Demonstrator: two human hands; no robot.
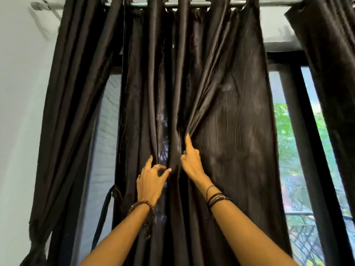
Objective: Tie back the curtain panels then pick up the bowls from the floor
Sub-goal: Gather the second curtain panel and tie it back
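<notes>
Gathering the middle curtain panel (221, 121), left hand (151, 181) loosely curled at a fold, pinch unclear, right hand (192, 160) pinching a fold higher up; slippery fabric could slide free, a hard tug might strain the rod (192, 4); bowls not in view.

Four dark curtain panels hang in view: one at far left (67, 93), two in the middle (146, 83) (230, 93), one at far right (330, 54); one rod (192, 4) carries them; two hands reach up, left hand (150, 181) and right hand (192, 160); one beaded bracelet (142, 205); one bunch of cord bands (217, 198); one ring (156, 166); one dark tie strap (104, 208).
</notes>
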